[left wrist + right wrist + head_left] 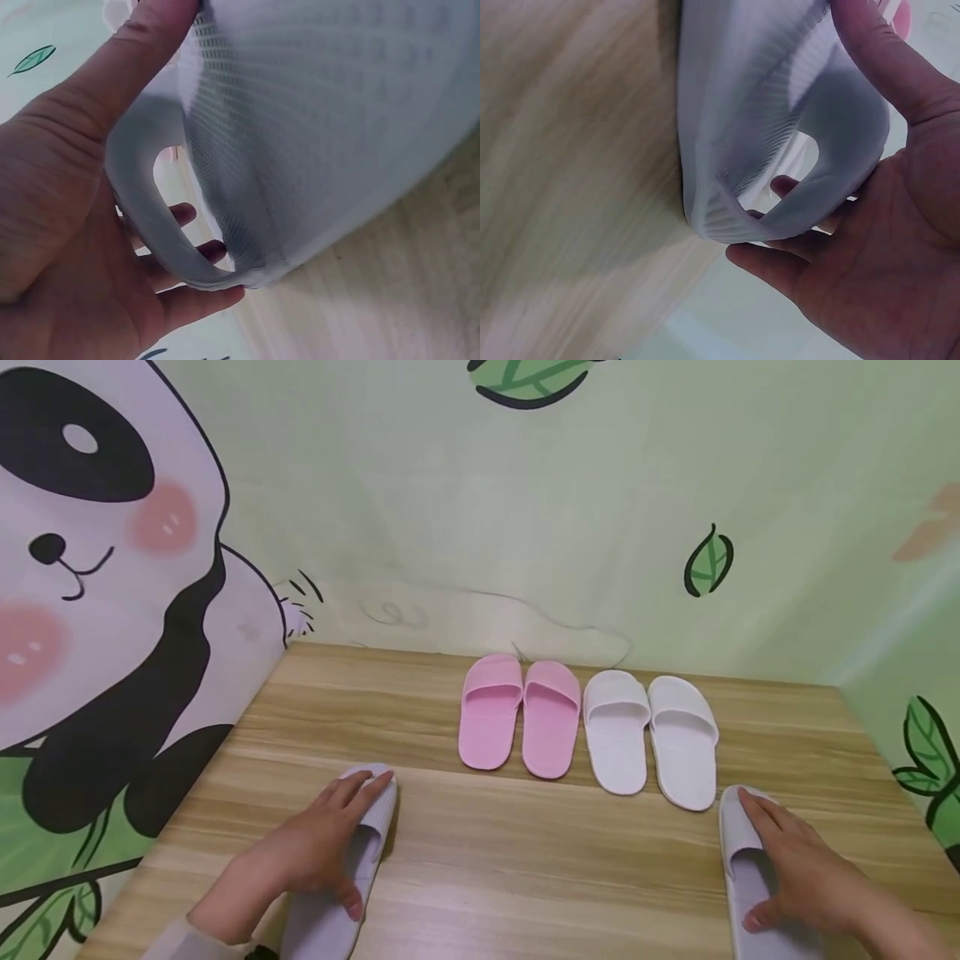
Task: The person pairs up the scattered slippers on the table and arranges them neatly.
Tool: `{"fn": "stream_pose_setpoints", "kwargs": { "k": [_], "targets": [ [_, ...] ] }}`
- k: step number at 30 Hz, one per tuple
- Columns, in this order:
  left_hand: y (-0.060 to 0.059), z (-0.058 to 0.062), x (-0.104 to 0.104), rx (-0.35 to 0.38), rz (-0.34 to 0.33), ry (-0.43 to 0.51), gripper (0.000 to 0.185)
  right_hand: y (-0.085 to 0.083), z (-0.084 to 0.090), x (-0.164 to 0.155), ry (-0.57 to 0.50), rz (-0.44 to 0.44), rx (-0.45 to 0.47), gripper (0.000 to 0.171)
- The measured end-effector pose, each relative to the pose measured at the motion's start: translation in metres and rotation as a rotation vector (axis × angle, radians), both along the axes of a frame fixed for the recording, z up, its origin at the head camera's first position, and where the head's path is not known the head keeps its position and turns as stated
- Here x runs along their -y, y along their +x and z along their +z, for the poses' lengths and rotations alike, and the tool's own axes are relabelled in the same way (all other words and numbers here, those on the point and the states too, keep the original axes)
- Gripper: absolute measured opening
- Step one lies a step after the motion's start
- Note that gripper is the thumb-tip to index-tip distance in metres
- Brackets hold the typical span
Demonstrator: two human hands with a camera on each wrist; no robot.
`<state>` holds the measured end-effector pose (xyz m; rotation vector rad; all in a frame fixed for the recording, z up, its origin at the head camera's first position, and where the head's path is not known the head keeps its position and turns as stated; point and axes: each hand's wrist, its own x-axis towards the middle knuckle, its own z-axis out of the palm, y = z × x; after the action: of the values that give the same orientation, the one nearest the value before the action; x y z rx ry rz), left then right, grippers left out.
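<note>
Two pale lavender slippers lay at the near edge of the wooden tabletop (pixel 480 868), one under each hand. The left hand (pixel 318 852) rested on the strap of the left lavender slipper (pixel 352 877), thumb on the inner side and fingers laid over the toe; the left wrist view showed the thumb on top of the strap and fingers (pixel 187 300) under its arch, a loose hold about the strap (pixel 300 135) rather than a tight clench. The right hand (pixel 795 868) lay likewise on the right lavender slipper (pixel 742 860), thumb at the inner side. The right wrist view showed fingers (pixel 780 262) passed through the strap opening and the thumb over the ribbed upper (pixel 765 112), again a partly closed hold on the strap.

The two held slippers stood well apart, at the left and right of the near half of the surface, with a broad bare stretch of wood between them. Farther back, near the wall, a pink pair (pixel 520 714) and a white pair (pixel 651 735) stood side by side, toes to the wall, the inner pink and white slippers almost touching. The heel of the outer white slipper sat just beside the toe of the right lavender slipper. Open wood remained left of the pink pair up to the panda wall panel (pixel 97 593), and a narrower strip right of the white pair.
</note>
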<state>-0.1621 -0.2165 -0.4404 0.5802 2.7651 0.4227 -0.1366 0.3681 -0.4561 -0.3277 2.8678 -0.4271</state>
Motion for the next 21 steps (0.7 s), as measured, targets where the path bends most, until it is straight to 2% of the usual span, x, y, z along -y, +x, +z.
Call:
{"fn": "stream_pose_setpoints", "kwargs": {
  "k": [10, 16, 21],
  "targets": [
    [0.0017, -0.004, -0.0003, -0.052, 0.005, -0.035, 0.161, -0.0039, -0.0032, -0.0011, 0.013, 0.017, 0.016, 0.152],
    [0.0038, -0.0029, -0.0033, -0.053, 0.019, -0.04, 0.161, -0.001, -0.0059, 0.0006, 0.015, 0.026, -0.013, 0.15],
    [0.0036, -0.0036, -0.0075, -0.052, 0.028, -0.049, 0.162, 0.0007, -0.0029, 0.0035, 0.041, 0.018, 0.0, 0.149]
  ]
}}
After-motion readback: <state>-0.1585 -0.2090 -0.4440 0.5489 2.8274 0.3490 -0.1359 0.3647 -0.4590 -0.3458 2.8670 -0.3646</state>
